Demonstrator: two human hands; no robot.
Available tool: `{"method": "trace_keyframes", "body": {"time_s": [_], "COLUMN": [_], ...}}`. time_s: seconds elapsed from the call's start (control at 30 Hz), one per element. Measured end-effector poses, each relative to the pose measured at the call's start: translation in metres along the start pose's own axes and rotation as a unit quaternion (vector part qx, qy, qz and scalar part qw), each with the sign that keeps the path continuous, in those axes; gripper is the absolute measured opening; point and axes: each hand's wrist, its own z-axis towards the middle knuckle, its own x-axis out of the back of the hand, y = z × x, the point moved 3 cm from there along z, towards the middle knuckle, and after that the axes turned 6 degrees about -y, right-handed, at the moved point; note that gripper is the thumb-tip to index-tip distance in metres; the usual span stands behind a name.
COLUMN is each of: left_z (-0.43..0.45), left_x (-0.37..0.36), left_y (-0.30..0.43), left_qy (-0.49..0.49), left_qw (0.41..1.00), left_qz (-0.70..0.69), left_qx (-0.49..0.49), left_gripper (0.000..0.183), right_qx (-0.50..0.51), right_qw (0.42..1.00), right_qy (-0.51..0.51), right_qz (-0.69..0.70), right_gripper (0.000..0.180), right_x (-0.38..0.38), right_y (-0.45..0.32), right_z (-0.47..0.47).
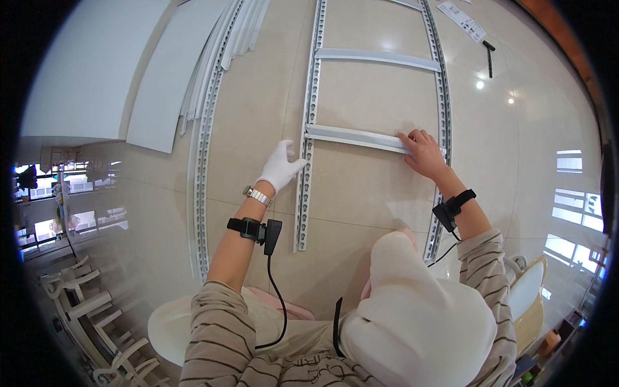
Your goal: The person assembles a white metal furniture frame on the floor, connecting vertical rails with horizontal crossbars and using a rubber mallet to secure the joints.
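A ladder-like frame of metal shelving lies on the tiled floor before me. Its left slotted upright [312, 92] and right slotted upright [442, 96] are joined by crossbars, among them a near metal crossbar [358, 137] and a farther metal crossbar [377, 57]. My bare right hand [423, 152] rests on the right end of the near crossbar, fingers bent over it; its grip is partly hidden. My left hand [282, 167], in a white glove, is beside the left upright with thumb and fingers apart, the thumb tip at the upright's edge. It holds nothing.
Another slotted upright [203, 145] lies to the left, near several loose metal strips [246, 29] and a white panel [169, 72]. A black-handled mallet-like tool [489, 58] and a printed sheet [462, 21] lie at the upper right. A chair [529, 290] stands at the lower right.
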Motion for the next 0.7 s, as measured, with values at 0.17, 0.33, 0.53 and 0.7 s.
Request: {"method": "trace_keyframes", "body": {"time_s": [0.17, 0.33, 0.53, 0.7], "left_z": [0.007, 0.012, -0.001, -0.025], "left_x": [-0.001, 0.005, -0.018, -0.053], "left_y": [-0.012, -0.008, 0.042, 0.088], "left_qy": [0.012, 0.064, -0.046, -0.182], "left_qw": [1.0, 0.995, 0.988, 0.958], "left_qz": [0.025, 0.048, -0.115, -0.175], "left_qx": [-0.004, -0.056, -0.095, -0.136], "left_gripper": [0.069, 0.065, 0.05, 0.049], "right_qx": [-0.015, -0.056, -0.171, -0.147], "right_qw": [0.998, 0.994, 0.718, 0.52], "right_qy": [0.046, 0.034, -0.129, -0.217], "right_qz": [0.028, 0.09, 0.662, 0.813], "right_gripper": [0.054, 0.044, 0.037, 0.047], "right_x": [-0.004, 0.007, -0.003, -0.005], "right_y": [0.003, 0.003, -0.034, -0.085], "right_z": [-0.001, -0.019, -0.038, -0.031]}}
